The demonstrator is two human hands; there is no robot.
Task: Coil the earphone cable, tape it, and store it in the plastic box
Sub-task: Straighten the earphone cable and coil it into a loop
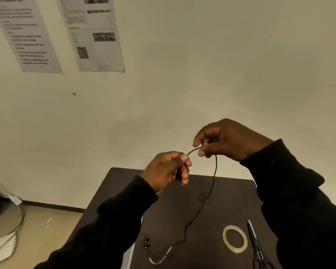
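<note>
Coiling barely begun: my left hand (168, 169) and right hand (229, 140) each pinch the earphone cable (211, 183) in their fingers above the worktop (221, 206), earbuds (146, 242) trailing there, tape roll (235, 238) and scissors (255, 243) untouched (no box visible).

Tape roll (235, 238) on table (221, 191), scissors (255, 241) just right, earbuds (146, 242) left.

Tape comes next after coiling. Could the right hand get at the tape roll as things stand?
Probably, once it lets go: the right hand is pinching the earphone cable. The tape roll lies flat and uncovered on the table below it, scissors beside it.
</note>
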